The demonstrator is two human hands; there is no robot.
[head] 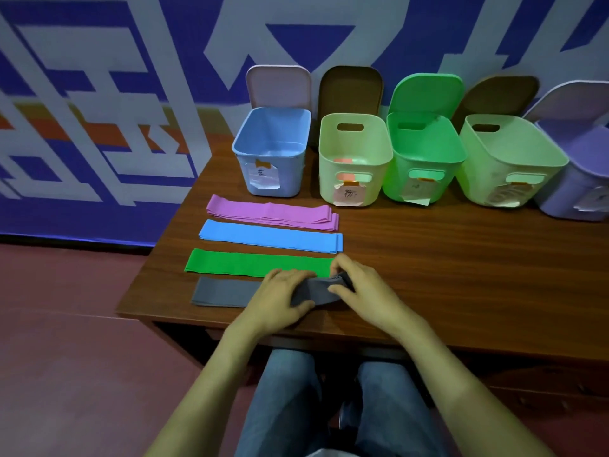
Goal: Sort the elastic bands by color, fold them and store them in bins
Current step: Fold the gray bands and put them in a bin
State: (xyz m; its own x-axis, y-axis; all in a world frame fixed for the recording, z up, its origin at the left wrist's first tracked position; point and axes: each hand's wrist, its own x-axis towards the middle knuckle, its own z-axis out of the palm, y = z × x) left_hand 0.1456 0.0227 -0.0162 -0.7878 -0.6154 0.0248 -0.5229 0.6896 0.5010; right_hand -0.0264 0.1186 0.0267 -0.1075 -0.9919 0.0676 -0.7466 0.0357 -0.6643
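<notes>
Four flat elastic bands lie in rows on the wooden table [461,275]: a pink band [270,212] farthest, then a blue band [270,236], a green band [257,262] and a grey band [224,292] nearest me. My left hand [280,300] lies on the middle of the grey band with its thumb curled under the lifted cloth. My right hand [357,285] pinches the grey band's right end, which is raised and turned back toward the left. Five open bins stand behind: a blue bin [270,153], a cream bin [354,159], a green bin [425,156], a pale green bin [507,159] and a purple bin [580,179].
Each bin's lid leans against the patterned wall behind it, and paper labels hang on the bin fronts. The cream bin holds something pink at its bottom. The table's left edge [155,258] drops to a red floor. My knees sit under the front edge.
</notes>
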